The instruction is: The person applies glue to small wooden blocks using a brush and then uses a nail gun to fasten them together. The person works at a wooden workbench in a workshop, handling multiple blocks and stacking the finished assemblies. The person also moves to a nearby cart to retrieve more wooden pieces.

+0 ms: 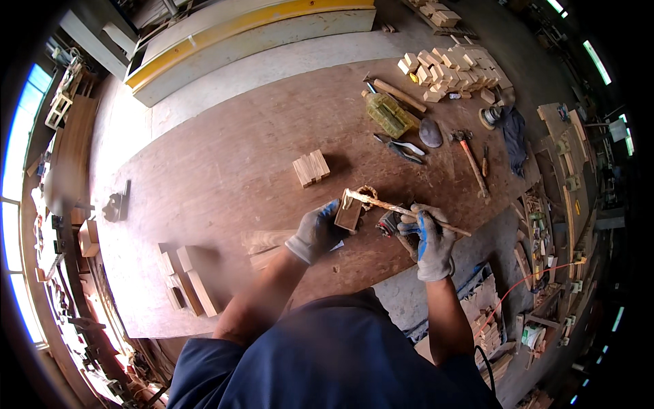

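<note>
Left hand (pixel 316 234) clamps a wooden block (pixel 348 215) over the desk (pixel 211 150), seemingly to steady it for the pale-tipped stick (pixel 393 207) pinched in the right hand (pixel 434 240); beyond, a notched block (pixel 311 168) sits within reach, a hammer (pixel 471 161) farther right.

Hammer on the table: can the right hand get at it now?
Probably not immediately: the right hand holds a stick, though nothing appears to block its way to the hammer.
</note>
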### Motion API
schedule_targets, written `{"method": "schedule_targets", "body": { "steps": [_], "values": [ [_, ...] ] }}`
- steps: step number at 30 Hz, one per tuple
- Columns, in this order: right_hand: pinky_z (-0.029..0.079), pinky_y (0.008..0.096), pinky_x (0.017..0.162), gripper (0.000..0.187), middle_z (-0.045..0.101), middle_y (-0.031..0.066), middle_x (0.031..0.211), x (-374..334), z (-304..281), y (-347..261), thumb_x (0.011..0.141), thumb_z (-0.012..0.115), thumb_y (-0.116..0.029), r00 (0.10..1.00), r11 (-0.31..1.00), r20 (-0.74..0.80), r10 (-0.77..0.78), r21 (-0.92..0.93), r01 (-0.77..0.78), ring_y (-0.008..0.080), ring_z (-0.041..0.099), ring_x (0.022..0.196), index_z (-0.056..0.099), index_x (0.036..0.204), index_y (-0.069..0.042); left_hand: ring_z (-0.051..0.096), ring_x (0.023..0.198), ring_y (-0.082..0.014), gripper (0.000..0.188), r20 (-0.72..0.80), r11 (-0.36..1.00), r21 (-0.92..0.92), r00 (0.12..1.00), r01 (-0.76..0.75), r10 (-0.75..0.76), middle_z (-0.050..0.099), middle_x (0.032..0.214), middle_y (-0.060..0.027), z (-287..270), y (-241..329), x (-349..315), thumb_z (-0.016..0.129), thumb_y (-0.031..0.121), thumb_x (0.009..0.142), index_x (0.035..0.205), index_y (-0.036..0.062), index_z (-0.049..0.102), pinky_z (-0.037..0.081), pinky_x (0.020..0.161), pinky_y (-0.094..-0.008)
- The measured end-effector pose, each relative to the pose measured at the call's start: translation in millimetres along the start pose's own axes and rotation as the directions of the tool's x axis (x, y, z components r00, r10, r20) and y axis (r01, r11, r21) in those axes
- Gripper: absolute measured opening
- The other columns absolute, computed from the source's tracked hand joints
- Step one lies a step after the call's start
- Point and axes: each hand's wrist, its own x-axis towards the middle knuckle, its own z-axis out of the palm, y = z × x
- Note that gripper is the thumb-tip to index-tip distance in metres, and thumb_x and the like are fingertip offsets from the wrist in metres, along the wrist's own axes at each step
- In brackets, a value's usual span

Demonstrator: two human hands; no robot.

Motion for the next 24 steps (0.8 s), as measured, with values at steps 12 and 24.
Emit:
{"method": "schedule_targets", "body": {
  "steps": [12,24],
  "values": [
    [0.060,0.0267,0.063,0.026,0.077,0.0129,0.089,-19,-10,-4,0.105,0.058,-0.024,0.986,0.991,0.162,-0.023,-0.126,0.044,0.0181,0.075,0.072,0.069,0.112,0.000,0.071,0.110,-0.0254,0.040,-0.127,0.999,0.031,0.992,-0.017,0.020,0.072,0.125,-0.0127,6,1,-1,0.051,0.029,0.111,0.137,0.0012,0.061,0.060,0.095,-0.0396],
    [0.062,0.0298,0.071,0.023,0.077,0.0121,0.093,-7,2,-5,0.107,0.058,-0.019,1.000,0.999,-0.005,-0.009,-0.038,0.009,0.0176,0.075,0.080,0.069,0.118,-0.002,0.068,0.110,-0.0325,0.045,-0.093,0.998,0.053,0.996,0.020,-0.015,0.070,0.126,-0.0164,4,1,-7,0.047,0.033,0.111,0.138,-0.0010,0.059,0.054,0.097,-0.0439]
  ]
}}
